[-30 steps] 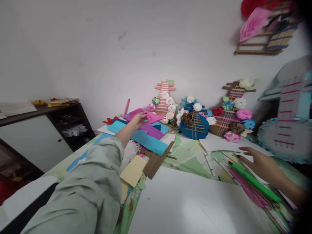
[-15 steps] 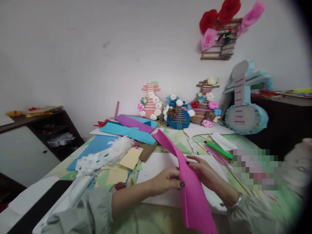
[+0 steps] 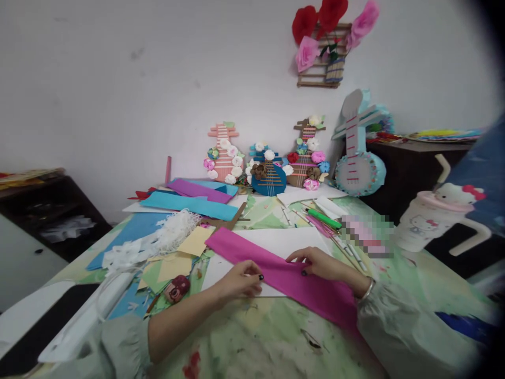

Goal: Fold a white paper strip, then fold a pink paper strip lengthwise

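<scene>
A long folded strip of magenta crepe paper [image 3: 252,252] lies slantwise across a white sheet [image 3: 303,239], its near right end passing under my right sleeve. My left hand [image 3: 239,281] is at the strip's lower edge, fingers curled and closed on it. At the upper edge, my right hand [image 3: 319,264] grips the strip between thumb and fingers, the index finger reaching along it. Part of the left fingers' contact is hidden.
Purple and blue paper strips [image 3: 189,205], white netting [image 3: 177,226] and cream paper pieces [image 3: 169,266] lie left. Decorated lute shapes [image 3: 268,179] lean at the wall. A green pen-like item [image 3: 323,218], thin sticks [image 3: 351,252] and a straw cup [image 3: 426,221] are right.
The magenta strip, lifted and twisted between my hands before, now lies flatter and more sideways over the sheet. My view has swung right, bringing the cup into sight.
</scene>
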A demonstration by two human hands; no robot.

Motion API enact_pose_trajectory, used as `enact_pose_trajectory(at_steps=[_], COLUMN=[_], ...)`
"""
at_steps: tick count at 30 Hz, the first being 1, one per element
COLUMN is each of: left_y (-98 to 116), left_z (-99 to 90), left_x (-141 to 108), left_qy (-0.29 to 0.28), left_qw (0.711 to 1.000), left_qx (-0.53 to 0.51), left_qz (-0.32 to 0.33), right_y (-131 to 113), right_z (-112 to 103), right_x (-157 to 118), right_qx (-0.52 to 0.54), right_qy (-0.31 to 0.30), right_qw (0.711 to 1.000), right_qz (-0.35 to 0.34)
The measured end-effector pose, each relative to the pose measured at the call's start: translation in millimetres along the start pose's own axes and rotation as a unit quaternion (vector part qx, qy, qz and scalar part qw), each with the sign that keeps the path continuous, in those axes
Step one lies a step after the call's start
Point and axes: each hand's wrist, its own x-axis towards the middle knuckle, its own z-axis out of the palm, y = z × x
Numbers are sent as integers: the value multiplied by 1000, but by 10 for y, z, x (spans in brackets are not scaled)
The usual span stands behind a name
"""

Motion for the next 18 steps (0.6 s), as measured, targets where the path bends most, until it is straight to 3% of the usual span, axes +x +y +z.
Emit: enact_pose_trajectory(at_steps=[4,8,13,18], left_y=[-75,-192,-429,-613], left_z=[-184,-466,-767,-905], left_x=[49,141,228,271], left_qy=[83,177,211,241], left_qw=[988,942,876,827], left_qx=[117,271,419,500], left_qz=[49,90,109,88], right_y=[177,303,196,83], right_z=[-173,-200,123,427], right_x=[95,243,314,271], right_qx=[-116,-197,-239,-293], right_qy=[34,85,88,55], right_qw=[993,977,967,952], right_qz=[-11,-1,-27,-66])
